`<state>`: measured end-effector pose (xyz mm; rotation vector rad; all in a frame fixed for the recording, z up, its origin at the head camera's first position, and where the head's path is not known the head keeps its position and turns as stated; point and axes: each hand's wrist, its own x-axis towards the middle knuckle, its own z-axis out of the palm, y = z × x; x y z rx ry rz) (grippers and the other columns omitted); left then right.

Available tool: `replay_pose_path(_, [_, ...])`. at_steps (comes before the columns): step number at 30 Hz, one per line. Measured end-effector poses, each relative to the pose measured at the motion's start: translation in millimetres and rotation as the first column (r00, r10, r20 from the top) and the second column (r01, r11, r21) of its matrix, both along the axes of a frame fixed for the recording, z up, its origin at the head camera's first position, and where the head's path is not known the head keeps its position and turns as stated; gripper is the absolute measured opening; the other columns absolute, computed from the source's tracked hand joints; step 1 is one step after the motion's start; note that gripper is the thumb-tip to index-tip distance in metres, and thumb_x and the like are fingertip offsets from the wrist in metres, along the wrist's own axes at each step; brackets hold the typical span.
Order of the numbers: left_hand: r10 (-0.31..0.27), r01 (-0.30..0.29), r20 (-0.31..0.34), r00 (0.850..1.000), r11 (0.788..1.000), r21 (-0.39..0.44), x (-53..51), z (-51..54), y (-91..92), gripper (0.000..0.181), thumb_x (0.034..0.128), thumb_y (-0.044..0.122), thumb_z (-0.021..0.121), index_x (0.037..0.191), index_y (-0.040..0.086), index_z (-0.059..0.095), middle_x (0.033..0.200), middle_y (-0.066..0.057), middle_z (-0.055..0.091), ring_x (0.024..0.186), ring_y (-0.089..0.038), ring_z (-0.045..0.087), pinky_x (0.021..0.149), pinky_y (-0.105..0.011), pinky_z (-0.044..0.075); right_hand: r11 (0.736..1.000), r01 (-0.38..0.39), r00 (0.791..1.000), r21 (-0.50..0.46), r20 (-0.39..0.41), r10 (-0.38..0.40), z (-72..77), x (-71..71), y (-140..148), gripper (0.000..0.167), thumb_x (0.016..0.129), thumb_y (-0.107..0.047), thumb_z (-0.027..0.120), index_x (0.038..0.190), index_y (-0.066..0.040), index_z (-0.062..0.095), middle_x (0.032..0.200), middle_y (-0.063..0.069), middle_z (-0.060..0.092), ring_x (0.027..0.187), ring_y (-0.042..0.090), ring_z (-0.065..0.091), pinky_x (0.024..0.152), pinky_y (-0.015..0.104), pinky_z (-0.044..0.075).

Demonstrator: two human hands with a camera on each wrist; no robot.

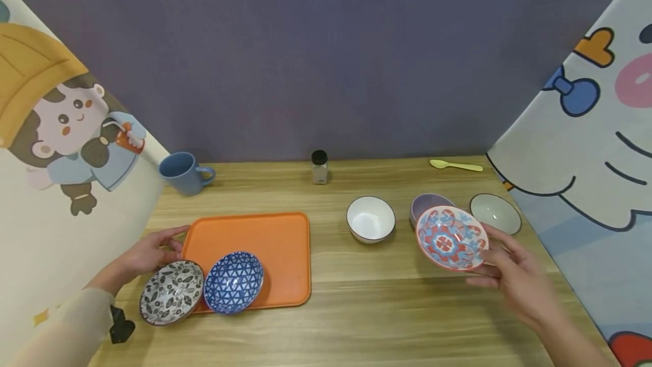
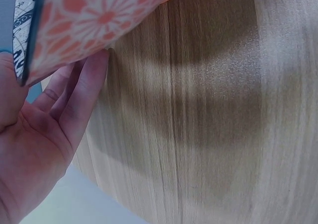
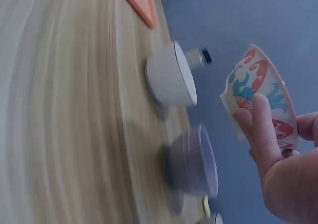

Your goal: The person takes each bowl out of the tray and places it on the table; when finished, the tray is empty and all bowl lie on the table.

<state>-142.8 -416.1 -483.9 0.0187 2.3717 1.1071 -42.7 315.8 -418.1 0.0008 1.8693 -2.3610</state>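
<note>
My left hand (image 1: 151,251) (image 2: 54,119) grips the rim of a black-and-white leaf-patterned bowl (image 1: 172,293), whose outside (image 2: 104,18) is red-patterned in the left wrist view. That bowl is tilted at the left edge of an orange tray (image 1: 285,254). Beside it, a blue triangle-patterned bowl (image 1: 234,282) overlaps the tray's front part. On the right, a red, white and blue bowl (image 1: 450,238) (image 3: 263,92) is held up by my right hand (image 1: 524,282) (image 3: 288,179), thumb and fingers on its rim and underside. It partly covers a purple bowl (image 1: 430,204) (image 3: 191,162) in the head view.
A white bowl (image 1: 370,220) stands right of the tray, and a pale grey-green bowl (image 1: 495,214) at the far right. Along the back are a blue mug (image 1: 184,173), a black-lidded jar (image 1: 319,167) and a yellow-green spoon (image 1: 455,165). Printed side walls flank the wooden table (image 1: 356,327).
</note>
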Motion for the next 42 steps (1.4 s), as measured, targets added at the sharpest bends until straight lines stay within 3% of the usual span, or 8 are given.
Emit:
replay_pose_path(6, [-0.002,0.002,-0.005,1.0,1.0,0.02,1.9,-2.0,-0.2,0.074,0.0965,0.001,0.062,0.161,0.001,0.026,0.111,-0.018,0.062,0.069,-0.017,0.055,0.054,-0.027,0.046,0.988,0.152,0.986,-0.03,0.067,-0.15,-15.4,15.1,35.2,0.044,0.106,0.002,0.045,0.141,-0.024,0.052,0.111,0.001,0.073,0.088,0.027,0.077,0.074,0.043,0.061])
replay_pose_path(14, [-0.006,0.006,-0.015,1.0,1.0,0.024,1.6,-4.1,-1.2,0.074,0.0964,0.0,0.062,0.161,0.001,0.026,0.111,-0.018,0.062,0.072,-0.018,0.056,0.056,-0.028,0.048,0.966,0.242,0.952,0.09,0.169,-0.254,-37.2,39.5,70.3,0.072,0.109,-0.012,0.047,0.166,-0.016,0.003,0.114,-0.013,0.065,0.092,0.022,0.076,0.08,0.044,0.06])
replay_pose_path(21, [-0.019,0.019,-0.027,0.999,1.0,0.001,1.5,-2.5,2.6,0.074,0.0961,0.001,0.062,0.161,0.001,0.027,0.11,-0.018,0.062,0.079,-0.021,0.057,0.06,-0.029,0.049,0.917,0.377,0.886,0.128,0.239,-0.397,-52.6,51.5,86.4,0.081,0.105,-0.019,0.057,0.166,-0.019,0.003,0.105,-0.017,0.064,0.083,0.02,0.076,0.075,0.043,0.062])
replay_pose_path(24, [-0.024,0.024,-0.036,0.999,1.0,-0.007,0.9,-1.9,2.2,0.074,0.0959,0.001,0.062,0.161,0.001,0.027,0.111,-0.018,0.063,0.082,-0.021,0.058,0.062,-0.029,0.05,0.906,0.408,0.868,0.115,0.259,-0.424,-58.8,53.1,91.6,0.084,0.104,-0.02,0.059,0.166,-0.018,0.002,0.104,-0.016,0.065,0.082,0.023,0.077,0.075,0.044,0.061])
replay_pose_path(29, [-0.021,0.021,-0.044,0.999,1.0,-0.007,-0.1,0.4,1.1,0.074,0.0955,0.001,0.063,0.16,0.001,0.028,0.11,-0.018,0.063,0.083,-0.021,0.059,0.063,-0.029,0.051,0.882,0.445,0.816,0.153,0.337,-0.47,-67.8,51.6,99.7,0.088,0.104,-0.026,0.059,0.166,-0.018,-0.003,0.098,-0.018,0.064,0.08,0.023,0.077,0.076,0.044,0.061])
replay_pose_path(32, [-0.018,0.018,-0.044,0.999,1.0,-0.003,-0.8,1.5,0.7,0.074,0.0958,0.001,0.063,0.16,0.001,0.028,0.11,-0.018,0.063,0.082,-0.021,0.058,0.062,-0.029,0.051,0.879,0.461,0.804,0.125,0.361,-0.473,-72.2,52.1,104.2,0.088,0.105,-0.024,0.058,0.165,-0.019,-0.005,0.096,-0.018,0.066,0.08,0.025,0.077,0.075,0.044,0.062])
replay_pose_path(39, [-0.001,0.001,-0.035,0.999,1.0,-0.004,2.3,0.0,1.7,0.076,0.0949,0.0,0.063,0.161,0.002,0.027,0.111,-0.019,0.063,0.081,-0.02,0.059,0.061,-0.029,0.05,0.837,0.518,0.726,0.176,0.428,-0.538,-79.3,49.9,106.9,0.082,0.105,-0.027,0.055,0.165,-0.029,0.0,0.091,-0.02,0.062,0.077,0.024,0.077,0.077,0.046,0.061])
replay_pose_path(42, [-0.003,0.002,-0.042,0.999,1.0,-0.017,3.0,0.4,2.8,0.075,0.0952,0.001,0.063,0.161,0.001,0.027,0.11,-0.018,0.063,0.082,-0.02,0.059,0.062,-0.029,0.051,0.827,0.533,0.709,0.181,0.438,-0.553,-81.7,49.4,107.6,0.081,0.105,-0.027,0.056,0.165,-0.031,0.0,0.09,-0.02,0.062,0.075,0.024,0.077,0.077,0.046,0.061])
